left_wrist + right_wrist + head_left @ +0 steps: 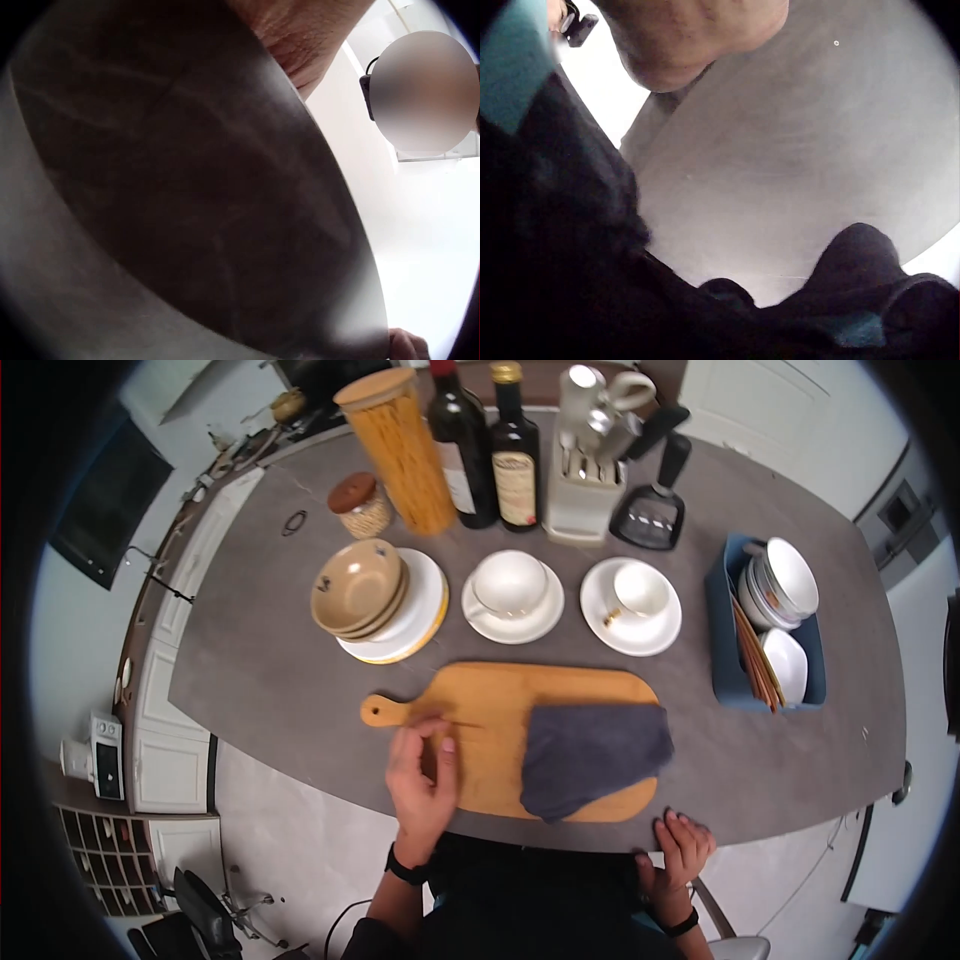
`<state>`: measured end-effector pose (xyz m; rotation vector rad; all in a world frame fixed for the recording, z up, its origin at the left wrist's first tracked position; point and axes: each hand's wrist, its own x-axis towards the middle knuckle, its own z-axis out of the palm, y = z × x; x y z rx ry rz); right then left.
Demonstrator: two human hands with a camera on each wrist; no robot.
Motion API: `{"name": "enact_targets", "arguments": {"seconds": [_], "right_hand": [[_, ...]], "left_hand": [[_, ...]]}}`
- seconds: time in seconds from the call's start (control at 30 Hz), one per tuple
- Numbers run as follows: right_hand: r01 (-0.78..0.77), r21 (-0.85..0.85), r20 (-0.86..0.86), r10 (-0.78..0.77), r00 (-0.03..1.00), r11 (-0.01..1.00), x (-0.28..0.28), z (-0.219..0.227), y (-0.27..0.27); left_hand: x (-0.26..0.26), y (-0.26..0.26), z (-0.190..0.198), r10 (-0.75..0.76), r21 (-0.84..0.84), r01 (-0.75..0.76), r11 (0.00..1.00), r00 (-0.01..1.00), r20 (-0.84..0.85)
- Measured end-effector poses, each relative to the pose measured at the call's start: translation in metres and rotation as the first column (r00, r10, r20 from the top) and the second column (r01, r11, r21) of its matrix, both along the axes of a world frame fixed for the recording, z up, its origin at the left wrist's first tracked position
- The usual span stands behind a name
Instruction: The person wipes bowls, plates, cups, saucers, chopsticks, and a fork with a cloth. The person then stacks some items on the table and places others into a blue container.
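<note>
In the head view my left hand (422,785) is over the near left part of a wooden cutting board (480,760), beside its handle. Its fingers bend loosely with the thumb apart, and nothing shows between them. A folded dark grey cloth (595,755) covers much of the board's right half. My right hand (683,850) rests on the table's front edge, right of the board, holding nothing. The left wrist view catches only part of a hand (300,37) at the top, above a dark marbled surface. In the right wrist view a hand's heel (697,37) shows, fingers hidden.
Behind the board stand brown bowls (355,590) on white plates, and two white cups (508,582) on saucers. A blue bin (735,685) at right holds bowls and chopsticks. Farther back are a pasta jar (405,460), dark bottles (515,460) and a utensil holder (580,505).
</note>
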<state>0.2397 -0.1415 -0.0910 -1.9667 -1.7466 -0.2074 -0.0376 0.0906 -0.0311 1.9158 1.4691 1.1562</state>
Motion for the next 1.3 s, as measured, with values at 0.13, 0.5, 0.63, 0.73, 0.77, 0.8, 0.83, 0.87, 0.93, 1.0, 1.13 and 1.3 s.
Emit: {"name": "enact_targets", "arguments": {"seconds": [0.13, 0.5, 0.63, 0.73, 0.77, 0.8, 0.83, 0.87, 0.93, 1.0, 1.13, 1.3], "right_hand": [[-0.214, -0.051, -0.278, 0.192, 0.941, 0.976, 0.009, 0.056, 0.034], [-0.428, -0.140, -0.195, 0.399, 0.896, 0.893, -0.044, 0.110, 0.121], [-0.427, -0.168, -0.130, 0.409, 0.903, 0.889, -0.057, 0.092, 0.128], [-0.430, -0.133, -0.164, 0.409, 0.898, 0.893, -0.056, 0.084, 0.124], [-0.445, -0.101, -0.217, 0.416, 0.883, 0.890, -0.054, 0.082, 0.122], [-0.442, -0.106, -0.213, 0.414, 0.885, 0.891, -0.054, 0.081, 0.118], [-0.385, -0.060, -0.448, 0.320, 0.835, 0.921, -0.055, 0.082, 0.115], [-0.315, -0.028, -0.656, 0.220, 0.722, 0.949, -0.057, 0.086, 0.115], [-0.278, -0.096, -0.839, 0.072, 0.540, 0.956, -0.059, 0.100, 0.112], [-0.201, 0.053, -0.998, 0.047, -0.031, 0.978, -0.058, 0.104, 0.113], [-0.116, 0.062, -0.877, -0.001, -0.480, 0.991, -0.053, 0.109, 0.115], [-0.156, 0.067, -0.703, -0.064, -0.708, 0.986, -0.050, 0.099, 0.121]], "left_hand": [[0.003, -0.001, 0.002, 0.005, 0.018, -0.004, 1.000, 0.998, -0.058], [0.039, -0.025, 0.020, -0.383, -0.043, 0.391, 0.920, 0.866, -0.321], [0.040, -0.024, 0.011, -0.391, 0.001, 0.420, 0.907, 0.846, -0.363], [0.034, -0.022, 0.009, -0.403, 0.049, 0.433, 0.900, 0.870, -0.283], [0.032, -0.022, 0.008, -0.405, 0.050, 0.434, 0.899, 0.871, -0.278], [0.031, -0.022, 0.008, -0.456, 0.023, 0.466, 0.885, 0.874, -0.166], [0.029, -0.023, 0.007, -0.498, 0.001, 0.499, 0.867, 0.866, -0.050], [0.029, -0.024, 0.006, -0.500, 0.004, 0.501, 0.866, 0.865, -0.044], [0.028, -0.026, 0.006, -0.493, -0.199, 0.639, 0.743, 0.723, 0.485], [0.029, -0.028, 0.017, -0.403, -0.238, 0.703, 0.670, 0.614, 0.679], [0.028, -0.034, 0.036, -0.172, -0.282, 0.819, 0.500, 0.413, 0.894], [0.017, -0.036, 0.015, 0.021, -0.410, 0.769, 0.490, 0.460, 0.888]]}}
